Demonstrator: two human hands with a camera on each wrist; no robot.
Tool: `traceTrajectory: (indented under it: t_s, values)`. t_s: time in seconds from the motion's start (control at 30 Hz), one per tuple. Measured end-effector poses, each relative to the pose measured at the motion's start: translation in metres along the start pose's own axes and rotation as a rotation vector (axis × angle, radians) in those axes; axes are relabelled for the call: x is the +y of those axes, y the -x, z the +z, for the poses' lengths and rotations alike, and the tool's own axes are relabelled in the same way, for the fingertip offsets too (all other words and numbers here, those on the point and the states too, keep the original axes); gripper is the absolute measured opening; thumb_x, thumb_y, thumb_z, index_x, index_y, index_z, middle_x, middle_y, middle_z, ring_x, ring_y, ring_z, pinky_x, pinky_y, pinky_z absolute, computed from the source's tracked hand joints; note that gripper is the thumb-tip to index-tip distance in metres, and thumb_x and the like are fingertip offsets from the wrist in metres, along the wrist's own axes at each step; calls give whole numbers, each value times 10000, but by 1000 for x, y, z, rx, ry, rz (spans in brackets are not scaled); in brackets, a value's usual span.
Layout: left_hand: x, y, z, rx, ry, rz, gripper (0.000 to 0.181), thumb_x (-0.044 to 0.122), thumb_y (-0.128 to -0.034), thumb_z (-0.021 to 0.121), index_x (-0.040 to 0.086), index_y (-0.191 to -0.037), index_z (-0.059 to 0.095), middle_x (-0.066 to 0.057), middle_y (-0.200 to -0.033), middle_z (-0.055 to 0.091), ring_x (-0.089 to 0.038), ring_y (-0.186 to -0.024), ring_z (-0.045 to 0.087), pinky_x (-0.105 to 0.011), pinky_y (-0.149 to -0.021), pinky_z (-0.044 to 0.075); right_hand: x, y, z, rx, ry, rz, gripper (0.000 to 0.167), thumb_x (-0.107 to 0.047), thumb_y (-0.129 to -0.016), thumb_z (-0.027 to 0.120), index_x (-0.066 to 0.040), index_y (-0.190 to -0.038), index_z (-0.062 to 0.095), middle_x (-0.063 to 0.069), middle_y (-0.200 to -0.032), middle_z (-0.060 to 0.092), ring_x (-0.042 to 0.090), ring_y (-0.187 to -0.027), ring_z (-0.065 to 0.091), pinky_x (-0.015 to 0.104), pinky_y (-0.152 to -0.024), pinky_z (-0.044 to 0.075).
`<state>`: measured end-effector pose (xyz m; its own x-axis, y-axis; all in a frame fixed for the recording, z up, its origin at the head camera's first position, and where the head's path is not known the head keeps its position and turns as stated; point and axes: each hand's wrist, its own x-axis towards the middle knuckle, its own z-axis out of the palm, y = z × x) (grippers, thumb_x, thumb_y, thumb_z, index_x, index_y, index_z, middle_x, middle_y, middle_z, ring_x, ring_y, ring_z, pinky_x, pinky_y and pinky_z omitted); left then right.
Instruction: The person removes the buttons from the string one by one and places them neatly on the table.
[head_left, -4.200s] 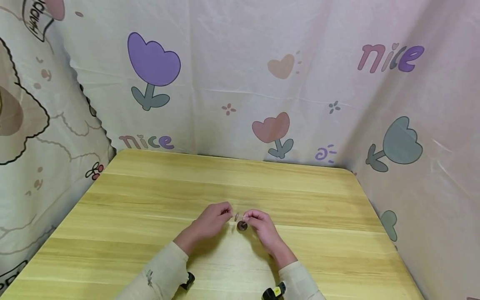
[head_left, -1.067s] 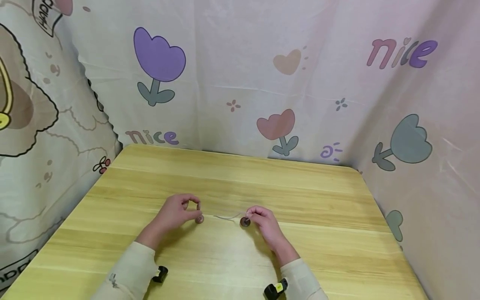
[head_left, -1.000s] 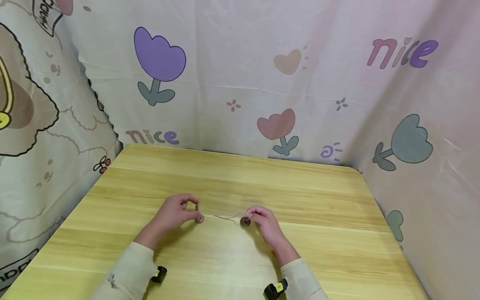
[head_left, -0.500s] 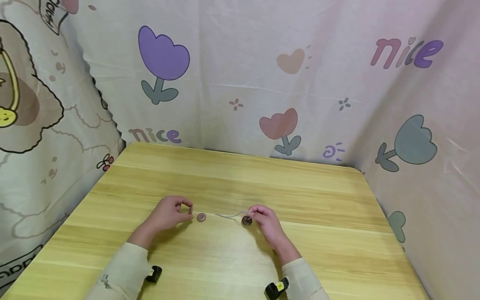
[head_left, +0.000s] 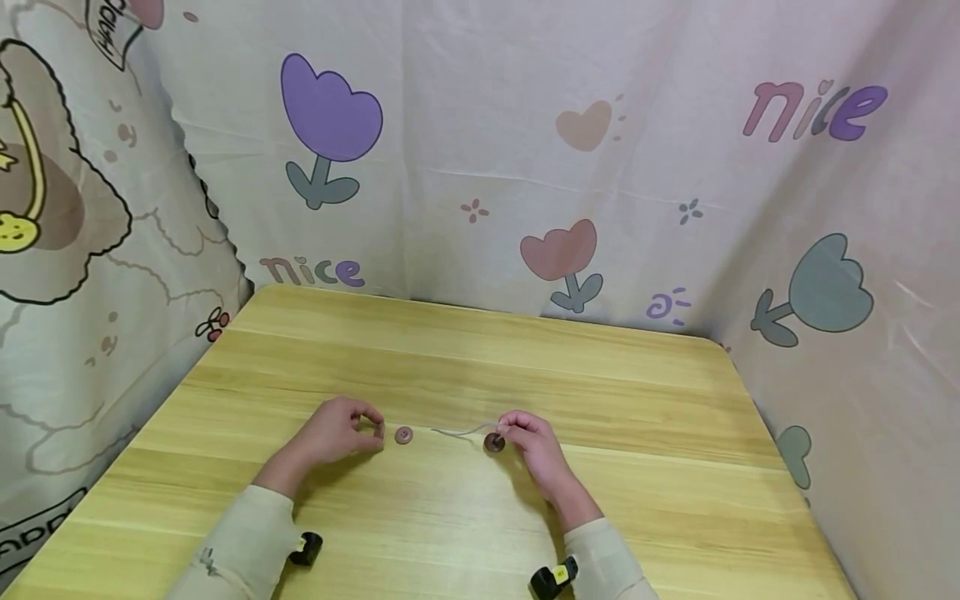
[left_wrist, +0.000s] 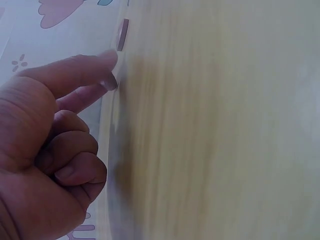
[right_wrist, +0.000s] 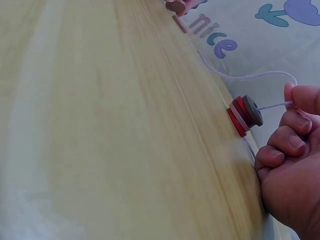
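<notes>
My left hand (head_left: pixel 337 429) pinches a brown button, its face seen in the right wrist view (right_wrist: pixel 175 6), between thumb and fingertips, other fingers curled. Just right of that hand, apart from it, a loose pinkish-brown button (head_left: pixel 403 435) lies flat on the table; it appears edge-on in the left wrist view (left_wrist: pixel 123 35). My right hand (head_left: pixel 538 446) pinches a thin pale cord (right_wrist: pixel 245 77), whose free end trails left. Below these fingertips the cord passes through a stack of several buttons (right_wrist: pixel 245 116), grey uppermost with red and pink ones under it.
The wooden table (head_left: pixel 450 517) stands against a printed curtain (head_left: pixel 465 100) at the back and sides. Black devices are strapped at the left wrist (head_left: pixel 306 549) and the right wrist (head_left: pixel 553 577).
My left hand has moved left from beside the cord, and the loose button now lies uncovered between the hands. My right hand still pinches the cord in nearly the same place.
</notes>
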<state>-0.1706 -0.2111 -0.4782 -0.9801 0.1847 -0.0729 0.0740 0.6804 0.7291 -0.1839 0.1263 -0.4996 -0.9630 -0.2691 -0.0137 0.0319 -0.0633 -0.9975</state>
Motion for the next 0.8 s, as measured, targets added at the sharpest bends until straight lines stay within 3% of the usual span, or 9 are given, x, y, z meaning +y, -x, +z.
traceTrajectory:
  t_s: [0.43, 0.8]
  values:
    - [0, -5, -4, -2, 75, -13, 269, 143, -767, 873, 92, -1003, 753, -1, -611, 401, -158, -581, 364, -335, -618, 363, -6, -6, -2, -7, -14, -15, 201, -31, -925, 613, 165, -955, 582, 71, -877, 583, 196, -891, 521, 308, -829, 421]
    - [-10, -1, 4, -4, 89, 8, 232, 152, -777, 869, 109, -965, 740, 1, -629, 432, -151, -590, 387, -298, -563, 353, 0, 2, 0, 0, -10, 9, 196, -24, -911, 625, 163, -955, 584, 71, -893, 564, 191, -902, 507, 306, -833, 403]
